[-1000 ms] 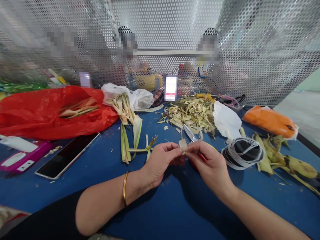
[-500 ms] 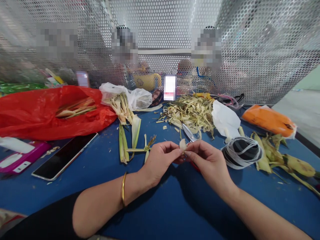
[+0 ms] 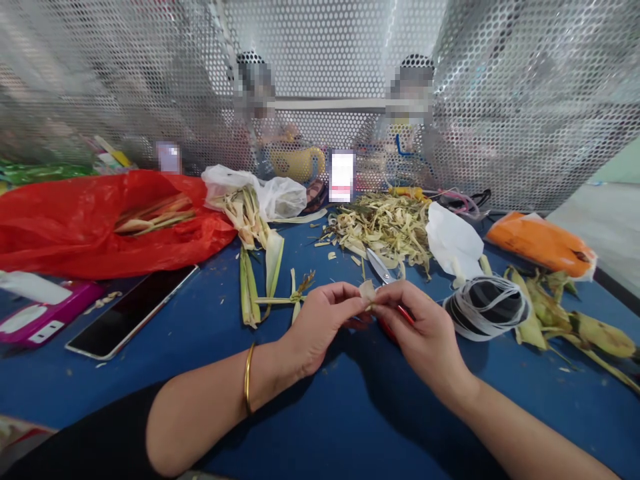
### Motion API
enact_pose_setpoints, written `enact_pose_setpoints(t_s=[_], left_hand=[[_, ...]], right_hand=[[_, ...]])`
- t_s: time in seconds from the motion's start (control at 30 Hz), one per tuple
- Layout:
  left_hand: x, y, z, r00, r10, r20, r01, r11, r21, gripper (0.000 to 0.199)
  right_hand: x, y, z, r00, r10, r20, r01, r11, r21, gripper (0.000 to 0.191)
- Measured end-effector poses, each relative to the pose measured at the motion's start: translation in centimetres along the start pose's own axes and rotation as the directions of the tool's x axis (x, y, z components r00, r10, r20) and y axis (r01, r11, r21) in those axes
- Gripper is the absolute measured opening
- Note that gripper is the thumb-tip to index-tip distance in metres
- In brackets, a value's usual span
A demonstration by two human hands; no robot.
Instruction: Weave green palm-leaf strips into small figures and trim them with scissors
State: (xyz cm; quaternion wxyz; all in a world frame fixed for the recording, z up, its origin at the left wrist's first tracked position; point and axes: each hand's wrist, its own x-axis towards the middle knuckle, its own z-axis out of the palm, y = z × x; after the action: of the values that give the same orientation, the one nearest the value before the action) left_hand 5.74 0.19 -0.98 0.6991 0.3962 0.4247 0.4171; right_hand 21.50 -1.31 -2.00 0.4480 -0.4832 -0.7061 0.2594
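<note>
Between both hands, over the blue table (image 3: 320,427), is a small pale piece of husk (image 3: 368,292). My left hand (image 3: 320,323), with a gold bangle at its wrist, pinches it from the left. My right hand (image 3: 420,327) is closed on its right side, fingertips almost touching the left ones. Scissors (image 3: 381,268) with red handles lie just behind and partly under my right hand. A woven husk cross (image 3: 296,297) and green-white husk strips (image 3: 249,287) rest beyond my left hand. A pile of husk shreds (image 3: 390,227) lies behind the scissors.
At the left are a red bag (image 3: 60,227), a phone (image 3: 133,310) and a purple box (image 3: 55,313). String on a black ball (image 3: 485,308), husks (image 3: 545,307) and an orange packet (image 3: 540,243) lie right. Two people sit behind the perforated metal screen (image 3: 330,60).
My right hand's fingers have shifted slightly, and more of the red scissor handles shows beneath them. The pale piece has turned a little. The whole view has moved slightly.
</note>
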Motion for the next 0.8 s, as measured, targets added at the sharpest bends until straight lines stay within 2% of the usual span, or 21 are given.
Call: enact_pose_setpoints(t_s=[0.2, 0.4, 0.57, 0.8], left_hand=[[-0.18, 0.21, 0.35, 0.993, 0.114, -0.026, -0.11, 0.989, 0.101, 0.011], [-0.27, 0.22, 0.39, 0.992, 0.127, -0.026, -0.123, 0.986, 0.114, 0.009], [-0.2, 0.06, 0.35, 0.99, 0.135, -0.03, -0.129, 0.982, 0.138, 0.01], [-0.25, -0.03, 0.12, 0.99, 0.14, -0.009, -0.137, 0.978, 0.16, 0.01]], right_hand=[[-0.12, -0.33, 0.17, 0.991, 0.134, 0.003, -0.133, 0.979, 0.154, 0.006], [-0.04, -0.51, 0.3, 0.973, 0.229, 0.042, -0.231, 0.936, 0.265, 0.008], [0.07, -0.59, 0.3, 0.977, 0.215, 0.013, -0.212, 0.948, 0.238, 0.007], [-0.03, -0.86, 0.3, 0.974, 0.228, -0.002, -0.217, 0.929, 0.301, 0.008]])
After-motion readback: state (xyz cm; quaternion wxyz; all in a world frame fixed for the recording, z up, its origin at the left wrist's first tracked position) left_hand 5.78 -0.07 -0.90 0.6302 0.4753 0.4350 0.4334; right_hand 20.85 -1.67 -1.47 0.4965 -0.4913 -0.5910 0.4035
